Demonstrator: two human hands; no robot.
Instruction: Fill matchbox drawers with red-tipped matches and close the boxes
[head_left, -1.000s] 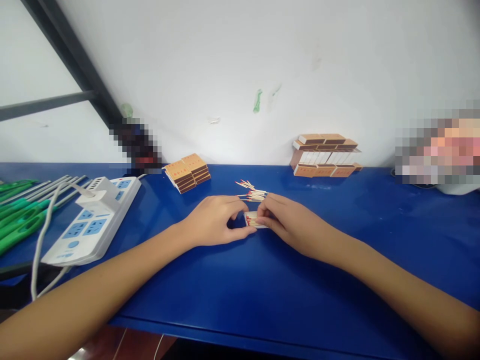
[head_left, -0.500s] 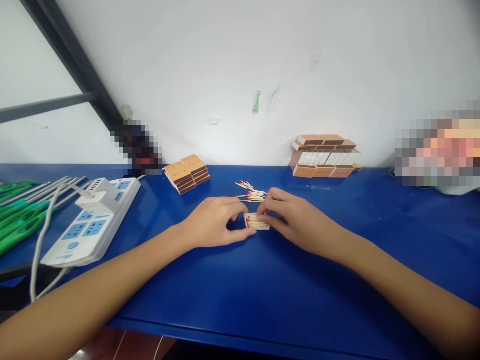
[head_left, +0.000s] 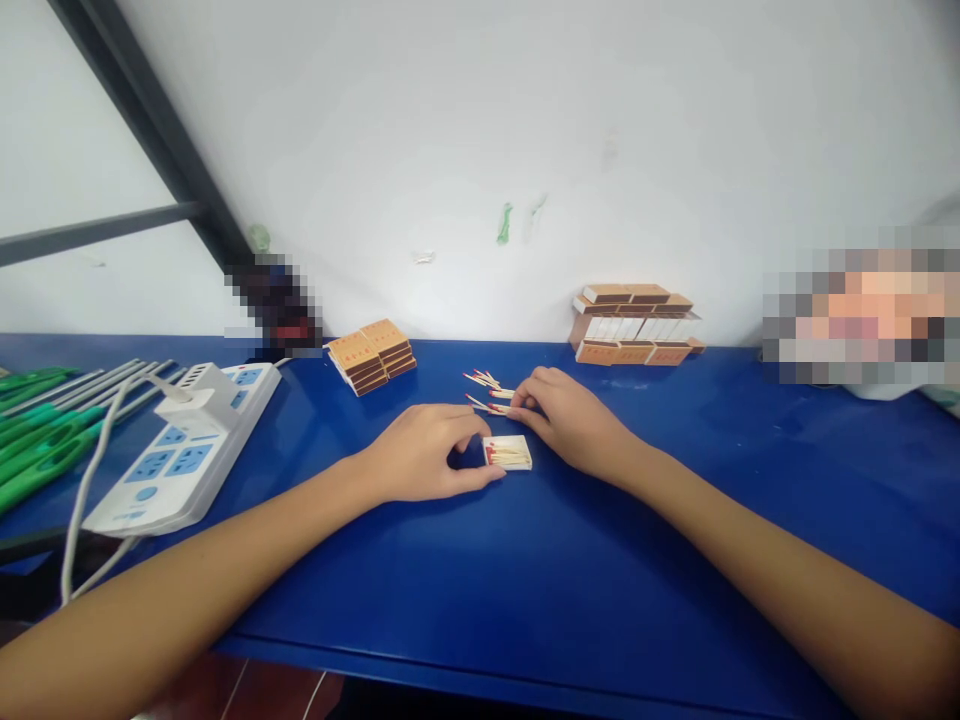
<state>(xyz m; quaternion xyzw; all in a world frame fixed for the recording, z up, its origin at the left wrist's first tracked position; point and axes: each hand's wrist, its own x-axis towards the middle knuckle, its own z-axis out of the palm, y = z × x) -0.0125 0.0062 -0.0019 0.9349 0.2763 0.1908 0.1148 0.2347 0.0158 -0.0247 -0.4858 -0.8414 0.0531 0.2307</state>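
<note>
A small white matchbox tray lies on the blue table with red-tipped matches inside. My left hand grips the tray's left end between thumb and fingers. Just behind the tray is a loose pile of matches, also red-tipped. Over the right side of that pile, my right hand has its thumb and fingertips closed on matches; how many it pinches is hidden.
Stacked matchboxes stand at the back left, and a larger stack of matchboxes leans near the wall at the back right. A white power strip with a cable and green-handled tools occupy the left side.
My right hand has moved from above the tray back to the loose matches. The tray's contents now show fully. My left hand still grips the tray; the view has shifted slightly.
</note>
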